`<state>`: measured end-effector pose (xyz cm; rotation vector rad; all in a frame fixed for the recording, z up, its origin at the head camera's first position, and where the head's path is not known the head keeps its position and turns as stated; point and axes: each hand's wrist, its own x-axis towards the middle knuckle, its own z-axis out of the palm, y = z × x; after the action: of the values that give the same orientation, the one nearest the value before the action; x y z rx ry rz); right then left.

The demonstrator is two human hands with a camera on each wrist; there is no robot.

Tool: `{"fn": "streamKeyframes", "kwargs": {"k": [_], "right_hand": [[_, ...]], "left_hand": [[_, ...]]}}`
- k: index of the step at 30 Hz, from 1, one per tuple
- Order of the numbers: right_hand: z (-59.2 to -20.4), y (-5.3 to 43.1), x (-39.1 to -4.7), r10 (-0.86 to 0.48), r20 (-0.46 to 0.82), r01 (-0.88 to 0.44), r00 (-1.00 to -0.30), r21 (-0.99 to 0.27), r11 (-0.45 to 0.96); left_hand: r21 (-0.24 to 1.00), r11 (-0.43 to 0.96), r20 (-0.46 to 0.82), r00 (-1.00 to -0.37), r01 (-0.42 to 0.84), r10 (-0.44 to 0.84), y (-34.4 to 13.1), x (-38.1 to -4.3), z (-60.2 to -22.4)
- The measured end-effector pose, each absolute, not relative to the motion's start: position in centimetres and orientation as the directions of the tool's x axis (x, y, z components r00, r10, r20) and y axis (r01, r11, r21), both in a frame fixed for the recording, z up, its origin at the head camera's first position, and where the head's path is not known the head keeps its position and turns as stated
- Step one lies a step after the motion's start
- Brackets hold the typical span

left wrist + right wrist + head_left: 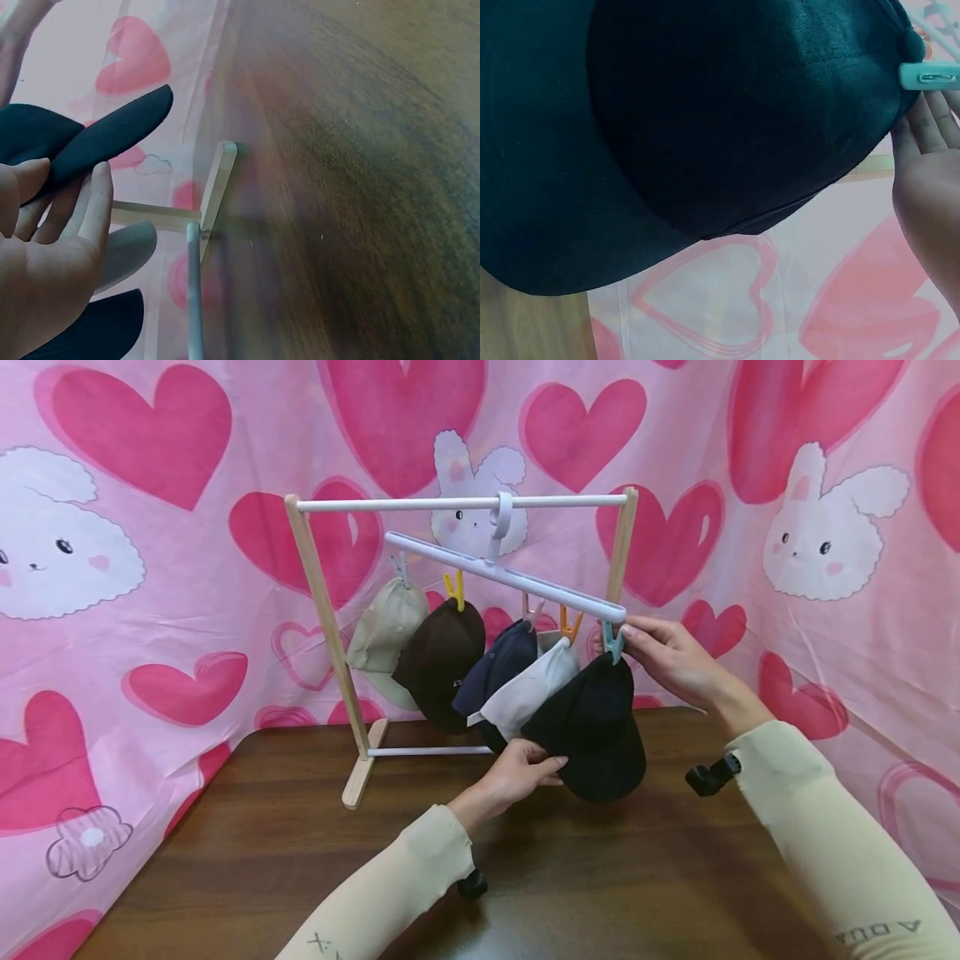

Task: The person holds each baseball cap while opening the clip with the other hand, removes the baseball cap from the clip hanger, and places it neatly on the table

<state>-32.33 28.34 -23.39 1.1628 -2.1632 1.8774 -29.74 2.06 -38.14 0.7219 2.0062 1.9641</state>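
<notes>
The white hanger [517,580] hooks over the upper rail [375,505] of a wooden rack standing on the bench [600,868], and it tilts down at its right end. Under that low end is the black cap [596,714], its top meeting the blue clip [612,643] there. Farther along the hanger toward its raised left end hang a white cap [528,689], a navy cap [498,664], a brown cap [442,652] and a beige cap [386,622].

Both hands are mostly closed. The left hand [521,770], below the hanger's right half, pinches the black cap's brim between thumb and fingers; the right hand [678,664], just beside the hanger's right end, pinches the blue clip.

The step looks like working the clip on the black cap; whether fastening or freeing it, I cannot tell. The next move seems to call for steadying the brim while the right hand controls the clip, without tipping the hanger further.
</notes>
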Motion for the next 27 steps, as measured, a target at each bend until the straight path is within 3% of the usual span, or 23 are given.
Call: {"fn": "streamKeyframes", "kwargs": {"k": [27], "right_hand": [[-23.83,28.29,-32.82,-0.513,0.506,-0.513,-0.694,-0.847,-0.141]], "left_hand": [[0.981,-0.013,0.17,-0.836,0.191,0.521,1.58,-29.54,-37.67]]}}
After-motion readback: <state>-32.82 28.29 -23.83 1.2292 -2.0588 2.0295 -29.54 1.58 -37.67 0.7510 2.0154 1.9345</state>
